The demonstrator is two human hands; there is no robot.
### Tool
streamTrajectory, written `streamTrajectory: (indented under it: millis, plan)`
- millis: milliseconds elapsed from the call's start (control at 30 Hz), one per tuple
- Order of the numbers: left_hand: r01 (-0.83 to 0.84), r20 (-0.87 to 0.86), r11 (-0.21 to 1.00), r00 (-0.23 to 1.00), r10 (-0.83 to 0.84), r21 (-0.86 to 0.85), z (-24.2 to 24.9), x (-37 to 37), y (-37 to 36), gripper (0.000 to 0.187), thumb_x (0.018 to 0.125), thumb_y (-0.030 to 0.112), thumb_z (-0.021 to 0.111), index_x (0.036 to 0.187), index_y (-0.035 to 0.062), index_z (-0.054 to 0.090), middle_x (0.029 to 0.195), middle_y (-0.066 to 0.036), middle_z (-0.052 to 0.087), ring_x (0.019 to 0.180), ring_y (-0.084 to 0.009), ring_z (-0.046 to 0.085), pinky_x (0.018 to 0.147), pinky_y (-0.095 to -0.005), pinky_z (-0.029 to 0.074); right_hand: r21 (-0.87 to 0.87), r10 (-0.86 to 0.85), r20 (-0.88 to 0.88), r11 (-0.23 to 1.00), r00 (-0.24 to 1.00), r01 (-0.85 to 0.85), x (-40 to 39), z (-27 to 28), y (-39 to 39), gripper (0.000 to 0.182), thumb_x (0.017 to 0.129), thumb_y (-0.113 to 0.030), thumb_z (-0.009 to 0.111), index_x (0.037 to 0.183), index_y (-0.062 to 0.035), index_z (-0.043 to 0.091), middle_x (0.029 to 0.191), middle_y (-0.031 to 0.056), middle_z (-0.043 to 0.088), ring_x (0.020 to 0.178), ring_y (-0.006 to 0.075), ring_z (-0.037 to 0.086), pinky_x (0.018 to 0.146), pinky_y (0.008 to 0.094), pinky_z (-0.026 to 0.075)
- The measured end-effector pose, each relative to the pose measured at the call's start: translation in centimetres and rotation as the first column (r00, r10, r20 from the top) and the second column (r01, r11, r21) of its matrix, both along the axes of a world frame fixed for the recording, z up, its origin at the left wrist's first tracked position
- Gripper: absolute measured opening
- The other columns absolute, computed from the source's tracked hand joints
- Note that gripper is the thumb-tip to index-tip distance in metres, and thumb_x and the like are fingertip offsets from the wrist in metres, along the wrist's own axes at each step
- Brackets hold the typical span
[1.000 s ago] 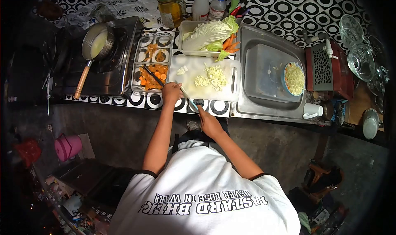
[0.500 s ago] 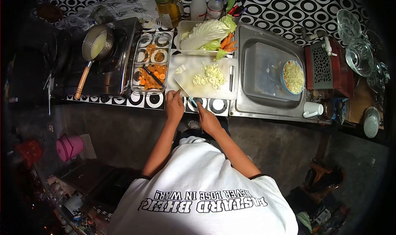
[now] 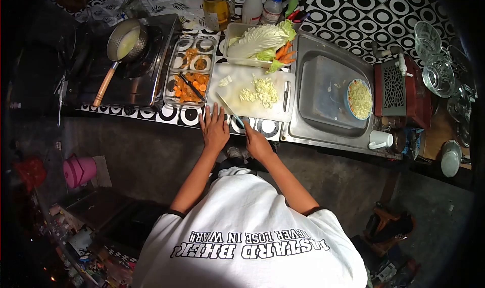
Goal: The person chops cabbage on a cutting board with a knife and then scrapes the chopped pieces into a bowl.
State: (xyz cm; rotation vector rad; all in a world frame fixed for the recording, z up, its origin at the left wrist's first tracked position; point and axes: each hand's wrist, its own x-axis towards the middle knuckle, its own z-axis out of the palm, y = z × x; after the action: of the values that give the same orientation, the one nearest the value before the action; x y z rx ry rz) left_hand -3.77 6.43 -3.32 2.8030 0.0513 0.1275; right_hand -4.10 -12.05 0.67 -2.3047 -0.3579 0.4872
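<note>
My right hand [image 3: 258, 144] is closed round the teal handle of a knife [image 3: 230, 107]. The knife's blade slants up and left over the near part of a white cutting board [image 3: 232, 70]. Flat and with fingers spread, my left hand [image 3: 214, 129] rests at the counter's front edge, its fingertips by the board's lower left corner. Chopped cabbage [image 3: 265, 92] lies in a pile on the board's right half. A few pale cabbage pieces [image 3: 225, 80] lie apart at its upper left. Behind the board, a clear tub [image 3: 233, 60] holds napa cabbage [image 3: 260, 42] and carrots [image 3: 285, 53].
Left of the board stands a glass divided dish [image 3: 168, 85] with sliced carrots and a black-handled utensil. A saucepan [image 3: 126, 40] sits on the stove [image 3: 91, 70]. To the right, a bowl [image 3: 359, 100] of shredded cabbage stands in the sink [image 3: 323, 126], a white mug [image 3: 380, 140] at its corner.
My left hand has opened from bent fingers near the knife tip to a flat spread at the counter edge. The knife stays in my right hand. The view has shifted slightly.
</note>
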Motion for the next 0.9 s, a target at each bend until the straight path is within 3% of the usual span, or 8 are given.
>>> streamTrajectory:
  millis: [33, 67, 100, 200, 400, 600, 833, 900]
  plan:
    - [0.008, 0.002, 1.0, 1.0, -0.008, -0.019, 0.1, 0.3, 0.1, 0.054, 0.09, 0.021, 0.054, 0.142, 0.0073, 0.049, 0.155, -0.014, 0.035, 0.147, -0.0371, 0.022, 0.117, -0.0577, 0.011, 0.032, -0.008, 0.06, 0.999, 0.998, 0.006, -0.3, 0.1, -0.4, 0.046, 0.096, -0.009, 0.049, 0.14, 0.0, 0.04, 0.096, 0.0287, 0.064, 0.089, 0.0444, 0.063, 0.077, 0.0509, 0.048]
    - [0.008, 0.015, 1.0, 1.0, -0.008, -0.023, 0.1, 0.4, 0.1, 0.053, 0.091, 0.022, 0.054, 0.141, 0.0068, 0.05, 0.155, -0.014, 0.036, 0.146, -0.0377, 0.023, 0.118, -0.0561, 0.013, -0.021, 0.0, -0.044, 1.0, 0.999, -0.001, -0.6, 0.3, -1.1, 0.046, 0.096, -0.009, 0.049, 0.14, -0.0003, 0.04, 0.099, 0.0283, 0.064, 0.089, 0.0443, 0.063, 0.077, 0.051, 0.048]
    - [0.006, 0.02, 1.0, 1.0, -0.006, -0.023, -0.1, 0.4, 0.1, 0.053, 0.091, 0.022, 0.054, 0.141, 0.0068, 0.05, 0.155, -0.014, 0.036, 0.146, -0.0377, 0.023, 0.118, -0.0561, 0.013, -0.022, 0.002, -0.038, 1.0, 0.999, -0.003, -0.4, 0.1, -1.0, 0.046, 0.096, -0.009, 0.049, 0.14, -0.0003, 0.04, 0.099, 0.0283, 0.064, 0.089, 0.0443, 0.063, 0.077, 0.051, 0.048]
    - [0.011, 0.051, 0.997, 0.999, -0.007, -0.073, -0.5, 0.4, -0.2, 0.052, 0.091, 0.023, 0.054, 0.141, 0.0066, 0.051, 0.154, -0.014, 0.036, 0.146, -0.0377, 0.024, 0.118, -0.0547, 0.014, -0.001, 0.011, 0.041, 1.0, 0.999, -0.011, -0.3, -0.5, -0.5, 0.048, 0.094, -0.007, 0.05, 0.141, -0.001, 0.04, 0.096, 0.0278, 0.064, 0.088, 0.044, 0.063, 0.077, 0.0518, 0.048]
    - [0.006, -0.007, 1.0, 1.0, -0.006, -0.028, 0.4, 0.4, 0.0, 0.055, 0.091, 0.024, 0.054, 0.143, 0.0065, 0.046, 0.155, -0.014, 0.035, 0.147, -0.0365, 0.022, 0.119, -0.0535, 0.015, -0.003, 0.004, 0.039, 1.0, 0.999, -0.004, -1.4, -0.6, -1.7, 0.048, 0.095, -0.007, 0.049, 0.141, -0.0034, 0.04, 0.094, 0.028, 0.064, 0.086, 0.0443, 0.063, 0.075, 0.0523, 0.048]
    - [0.009, 0.015, 1.0, 1.0, -0.009, 0.006, 0.3, 1.0, -0.2, 0.053, 0.094, 0.031, 0.053, 0.143, 0.0111, 0.048, 0.149, -0.018, 0.04, 0.14, -0.0421, 0.027, 0.111, -0.0633, 0.015, 0.039, -0.008, 0.018, 0.999, 1.0, 0.007, -1.0, -0.4, -1.7, 0.045, 0.097, -0.009, 0.049, 0.14, -0.0033, 0.04, 0.094, 0.0286, 0.065, 0.087, 0.0455, 0.063, 0.076, 0.053, 0.047]
    - [0.025, 0.065, 0.997, 0.997, -0.03, 0.071, 0.3, 1.0, -0.5, 0.049, 0.094, 0.031, 0.053, 0.137, 0.0085, 0.054, 0.146, -0.019, 0.042, 0.137, -0.043, 0.03, 0.109, -0.0621, 0.019, -0.019, -0.002, -0.047, 1.0, 0.999, 0.001, -0.9, 0.1, -1.6, 0.044, 0.096, -0.009, 0.049, 0.139, -0.0031, 0.04, 0.095, 0.0283, 0.065, 0.089, 0.0454, 0.063, 0.076, 0.0531, 0.047]
    - [0.03, 0.052, 0.994, 0.998, -0.036, 0.102, 0.5, 1.3, -0.4, 0.049, 0.092, 0.032, 0.054, 0.133, 0.0069, 0.058, 0.143, -0.02, 0.045, 0.134, -0.0439, 0.034, 0.108, -0.0594, 0.023, 0.006, 0.011, 0.047, 1.0, 0.999, -0.011, -0.8, -0.3, -1.7, 0.051, 0.092, -0.002, 0.05, 0.141, -0.0022, 0.04, 0.097, 0.0298, 0.064, 0.087, 0.0453, 0.063, 0.075, 0.0505, 0.048]
